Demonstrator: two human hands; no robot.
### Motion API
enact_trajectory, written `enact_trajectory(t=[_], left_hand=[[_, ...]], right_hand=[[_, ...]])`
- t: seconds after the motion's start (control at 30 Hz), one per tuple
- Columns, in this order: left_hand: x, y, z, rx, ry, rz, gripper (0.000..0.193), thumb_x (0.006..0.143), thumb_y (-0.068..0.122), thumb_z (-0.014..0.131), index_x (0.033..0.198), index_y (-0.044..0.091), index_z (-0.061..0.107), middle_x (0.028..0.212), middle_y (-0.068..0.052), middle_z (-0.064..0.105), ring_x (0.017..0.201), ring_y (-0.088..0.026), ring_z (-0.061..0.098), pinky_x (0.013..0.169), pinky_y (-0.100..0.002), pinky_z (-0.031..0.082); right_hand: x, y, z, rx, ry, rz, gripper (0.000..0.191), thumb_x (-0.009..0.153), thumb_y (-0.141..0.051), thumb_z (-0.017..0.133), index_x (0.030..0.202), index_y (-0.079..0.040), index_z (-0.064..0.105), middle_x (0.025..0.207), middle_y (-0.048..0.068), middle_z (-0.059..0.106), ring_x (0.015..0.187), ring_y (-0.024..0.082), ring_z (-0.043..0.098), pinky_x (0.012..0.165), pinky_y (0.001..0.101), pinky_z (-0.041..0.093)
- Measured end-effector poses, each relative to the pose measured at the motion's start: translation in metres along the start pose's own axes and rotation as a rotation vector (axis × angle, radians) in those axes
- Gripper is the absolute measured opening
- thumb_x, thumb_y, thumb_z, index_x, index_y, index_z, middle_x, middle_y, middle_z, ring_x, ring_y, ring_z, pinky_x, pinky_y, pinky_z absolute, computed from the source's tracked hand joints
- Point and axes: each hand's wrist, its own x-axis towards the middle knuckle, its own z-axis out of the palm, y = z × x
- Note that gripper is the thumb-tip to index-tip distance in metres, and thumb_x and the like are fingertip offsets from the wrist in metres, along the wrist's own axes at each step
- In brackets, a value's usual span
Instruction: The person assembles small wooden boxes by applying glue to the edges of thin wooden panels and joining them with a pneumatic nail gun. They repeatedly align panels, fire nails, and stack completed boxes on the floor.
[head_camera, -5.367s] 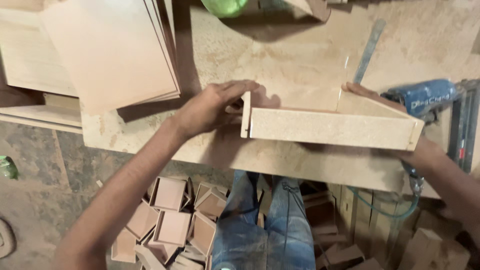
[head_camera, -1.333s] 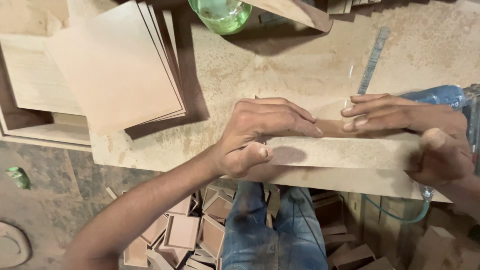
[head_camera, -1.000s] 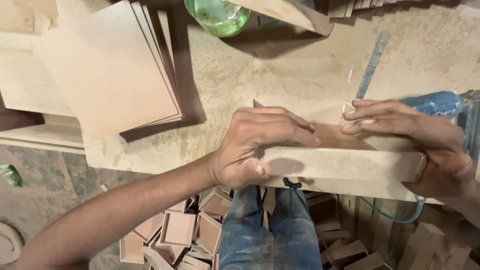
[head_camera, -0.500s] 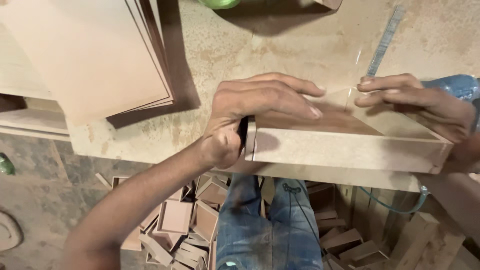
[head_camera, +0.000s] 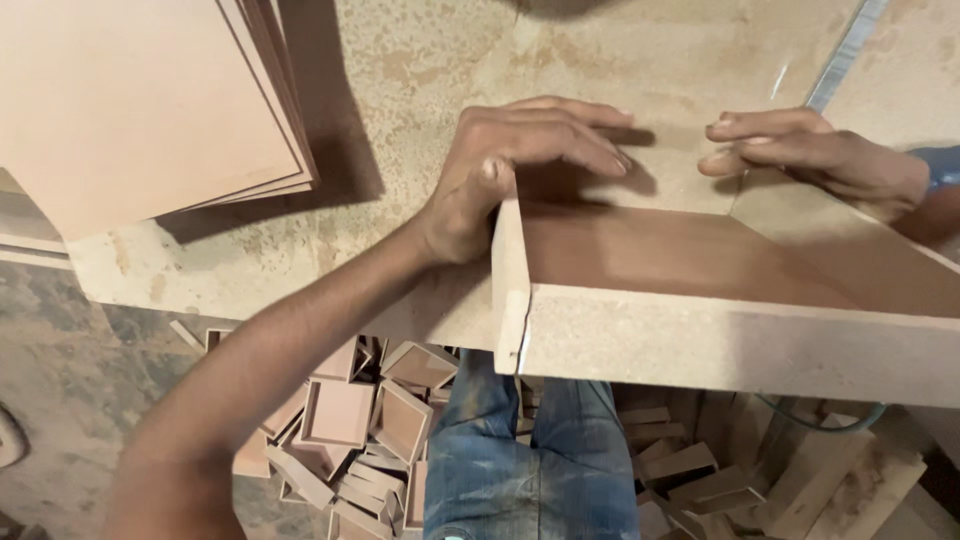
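Observation:
A shallow fibreboard box frame (head_camera: 720, 340) stands on the workbench (head_camera: 420, 90), its front panel facing me. My left hand (head_camera: 510, 165) grips the frame's left side panel, thumb outside and fingers spread over the far corner. My right hand (head_camera: 810, 155) rests flat on the far right part of the frame, fingers pointing left. The frame's inside face is brown and bare.
A stack of thin fibreboard sheets (head_camera: 140, 100) lies at the bench's left. A metal ruler (head_camera: 840, 55) lies at the upper right, with a blue tool (head_camera: 940, 165) partly seen behind my right hand. Several small wooden trays and offcuts (head_camera: 350, 430) litter the floor by my knees.
The frame was lying flat under both hands, then got tipped up onto its edge. The view has moved closer, and my left hand shifted to the left corner.

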Motion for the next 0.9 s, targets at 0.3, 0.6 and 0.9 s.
enact_trajectory(t=[0.3,0.6,0.9], left_hand=[[0.0,-0.011,-0.005,0.027,-0.002,-0.021,0.105,0.098,0.083,0.006,0.108,0.006,0.076,0.109,-0.011,0.079,0.127,-0.031,0.07,0.109,-0.044,0.059],[-0.006,-0.018,0.002,0.083,0.113,0.027,0.098,0.103,0.075,0.007,0.11,0.004,0.074,0.109,-0.012,0.077,0.116,-0.027,0.071,0.105,-0.041,0.06],[-0.055,0.005,-0.005,0.628,0.315,-0.042,0.044,0.087,0.01,0.062,0.13,0.002,0.065,0.131,-0.014,0.061,0.132,-0.031,0.053,0.112,-0.046,0.048]], right_hand=[[0.019,-0.017,0.022,-0.103,-0.027,-0.273,0.096,0.095,-0.074,0.028,0.14,0.009,0.05,0.125,0.022,0.069,0.127,0.034,0.067,0.12,0.0502,0.046],[0.005,-0.01,0.02,0.023,0.001,-0.061,0.126,0.082,-0.092,0.005,0.132,0.016,0.047,0.127,0.035,0.059,0.123,0.043,0.063,0.107,0.0533,0.06],[-0.015,0.028,0.01,-0.089,0.153,-0.187,0.114,0.093,-0.086,0.008,0.144,0.006,0.05,0.121,0.023,0.065,0.132,0.033,0.059,0.119,0.0451,0.048]])
